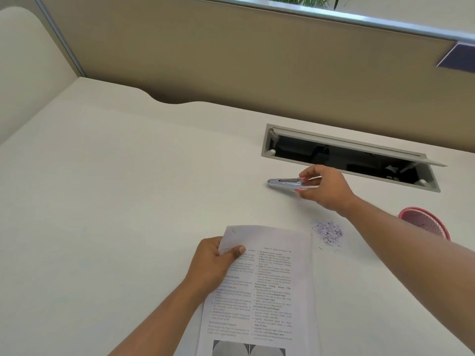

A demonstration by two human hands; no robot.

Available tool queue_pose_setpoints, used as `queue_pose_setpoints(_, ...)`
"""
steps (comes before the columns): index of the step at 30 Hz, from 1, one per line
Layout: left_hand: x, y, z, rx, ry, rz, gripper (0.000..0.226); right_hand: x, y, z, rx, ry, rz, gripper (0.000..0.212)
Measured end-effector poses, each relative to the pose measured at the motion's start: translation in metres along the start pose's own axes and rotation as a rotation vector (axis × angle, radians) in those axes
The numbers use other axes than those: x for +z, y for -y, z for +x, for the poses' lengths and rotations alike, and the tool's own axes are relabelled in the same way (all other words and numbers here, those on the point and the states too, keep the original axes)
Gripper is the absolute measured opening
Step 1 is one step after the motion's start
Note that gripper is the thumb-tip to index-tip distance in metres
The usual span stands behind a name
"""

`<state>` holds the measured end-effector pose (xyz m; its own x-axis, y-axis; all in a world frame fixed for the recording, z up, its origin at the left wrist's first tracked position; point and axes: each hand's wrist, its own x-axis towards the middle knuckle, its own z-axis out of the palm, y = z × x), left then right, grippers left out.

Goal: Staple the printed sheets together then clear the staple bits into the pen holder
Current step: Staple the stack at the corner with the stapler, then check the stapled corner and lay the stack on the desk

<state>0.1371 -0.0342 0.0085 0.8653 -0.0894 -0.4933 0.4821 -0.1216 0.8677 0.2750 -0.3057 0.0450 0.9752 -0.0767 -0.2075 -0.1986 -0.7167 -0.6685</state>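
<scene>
Stapler in hand, sheets held, bits not yet cleared

The right hand [326, 187] is closed around the rear end of the stapler [285, 182], whose metal nose points left over the desk [128, 176], beyond the far edge of the sheets [262, 286]. The left hand [218, 258] pinches the sheets at their far left corner, thumb on top, the rest lying flat. Whether a staple is already in that corner cannot be told. A small heap of bits [327, 233] lies just right of the sheets, untouched. The pink holder [426, 222] stands further right, partly behind the right forearm. Judging by this, clearing remains, and perhaps stapling too
</scene>
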Motion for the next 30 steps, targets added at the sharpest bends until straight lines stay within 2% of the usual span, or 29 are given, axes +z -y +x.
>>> queue_pose_setpoints(6,0.002,-0.001,0.001,0.0,-0.006,0.005,0.023,0.006,-0.012,0.014,0.018,-0.02,-0.169,0.042)
queue_pose_setpoints(10,0.004,-0.001,0.002,-0.01,-0.014,0.023,0.021,0.008,-0.018,0.018,0.038,-0.016,-0.167,0.041)
queue_pose_setpoints(13,0.006,-0.002,0.004,-0.018,-0.02,0.047,0.02,0.006,-0.018,0.014,0.052,-0.036,-0.125,0.049)
queue_pose_setpoints(15,0.006,-0.003,0.003,-0.018,-0.02,0.058,0.018,0.001,-0.013,0.003,0.069,-0.135,-0.021,0.048)
queue_pose_setpoints(18,0.005,-0.006,-0.006,0.002,-0.01,0.04,0.014,-0.01,-0.002,-0.027,0.105,-0.211,0.216,0.033)
queue_pose_setpoints(22,0.006,-0.008,-0.03,0.072,-0.011,0.019,0.016,-0.02,0.014,-0.096,0.184,-0.156,0.564,0.012)
queue_pose_setpoints(26,0.01,-0.011,-0.068,0.255,-0.047,0.048,0.012,-0.009,0.025,-0.184,0.268,-0.083,0.792,0.009)
queue_pose_setpoints(30,0.014,-0.014,-0.104,0.473,-0.148,0.165,0.022,0.012,0.034,-0.261,0.352,0.021,0.914,0.009)
